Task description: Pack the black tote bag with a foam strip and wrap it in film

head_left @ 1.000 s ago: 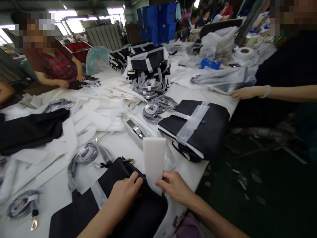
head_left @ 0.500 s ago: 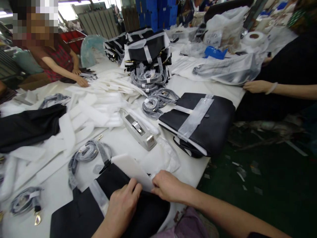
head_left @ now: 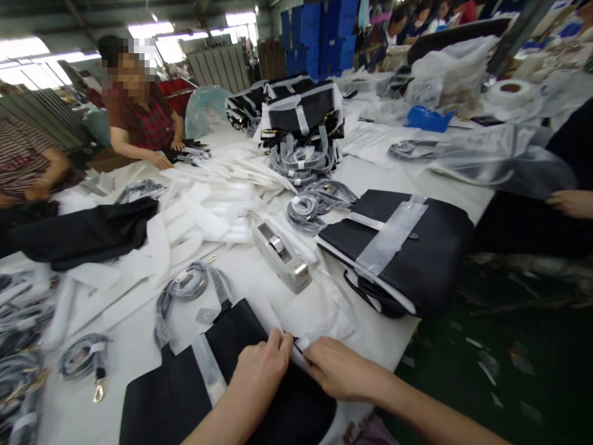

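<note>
A black handbag (head_left: 162,395) lies in front of me on the white table, a clear film strip (head_left: 208,364) wrapped over its flap. Its handle (head_left: 222,283), covered in plastic film, arches out at the far side. My left hand (head_left: 262,371) rests across the bag, its fingers curled over the edge near the opening. A white foam sheet (head_left: 264,315) shows along that edge, mostly hidden by the bag and fingers. My right hand (head_left: 340,368) pinches the sheet's near end at the bag's rim, close beside the left fingertips.
A tape dispenser (head_left: 282,256) stands beyond the bag. Another black bag (head_left: 393,247) lies at the right table edge. Wrapped straps (head_left: 83,358), foam strips (head_left: 208,210) and stacked bags (head_left: 301,114) lie around. Co-workers stand at the far left; another person's hand (head_left: 572,203) holds plastic at right.
The foam sheet, which stood up from the bag's edge, now sits lower and flatter against it. Both hands remain at the edge. The view has shifted, and the right co-worker's hand has moved right.
</note>
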`<state>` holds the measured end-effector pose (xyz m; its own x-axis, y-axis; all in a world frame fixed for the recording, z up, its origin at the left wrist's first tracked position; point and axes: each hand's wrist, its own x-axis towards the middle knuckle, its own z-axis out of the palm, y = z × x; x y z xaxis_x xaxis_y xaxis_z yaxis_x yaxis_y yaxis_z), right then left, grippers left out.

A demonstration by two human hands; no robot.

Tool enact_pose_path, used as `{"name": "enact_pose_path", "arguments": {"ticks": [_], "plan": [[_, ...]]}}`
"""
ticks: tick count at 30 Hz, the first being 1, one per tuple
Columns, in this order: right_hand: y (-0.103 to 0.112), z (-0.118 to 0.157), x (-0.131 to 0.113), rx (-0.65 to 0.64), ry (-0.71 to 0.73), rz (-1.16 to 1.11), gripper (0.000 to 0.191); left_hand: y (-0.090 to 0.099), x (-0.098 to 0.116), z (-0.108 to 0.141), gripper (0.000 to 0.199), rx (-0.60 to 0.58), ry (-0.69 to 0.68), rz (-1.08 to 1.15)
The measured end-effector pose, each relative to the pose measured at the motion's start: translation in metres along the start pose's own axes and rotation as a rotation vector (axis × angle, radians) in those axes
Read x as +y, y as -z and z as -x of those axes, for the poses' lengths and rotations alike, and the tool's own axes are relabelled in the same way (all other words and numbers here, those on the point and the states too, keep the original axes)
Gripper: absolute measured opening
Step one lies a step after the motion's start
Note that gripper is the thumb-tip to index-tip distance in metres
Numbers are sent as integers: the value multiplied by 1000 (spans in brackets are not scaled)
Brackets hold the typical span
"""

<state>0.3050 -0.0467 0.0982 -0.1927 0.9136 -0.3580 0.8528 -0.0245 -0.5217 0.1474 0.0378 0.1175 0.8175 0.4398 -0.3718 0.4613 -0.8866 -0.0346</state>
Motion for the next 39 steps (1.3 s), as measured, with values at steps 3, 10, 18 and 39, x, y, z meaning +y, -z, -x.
{"name": "enact_pose_path", "arguments": {"ticks": [3,10,18,39], "plan": [[15,-9,1,128,-8,-287,23,-1,-4,-1,39,4,-11,24],[-3,-69,-23,473,-71,-916,37,-13,-2,0,41,31,-34,77],[-35,-91,-14,549,-223,-931,39,-17,-70,5,55,363,-95,426],[-27,-80,-24,521,-109,-658,30,-58,-115,5,17,445,22,356]]}}
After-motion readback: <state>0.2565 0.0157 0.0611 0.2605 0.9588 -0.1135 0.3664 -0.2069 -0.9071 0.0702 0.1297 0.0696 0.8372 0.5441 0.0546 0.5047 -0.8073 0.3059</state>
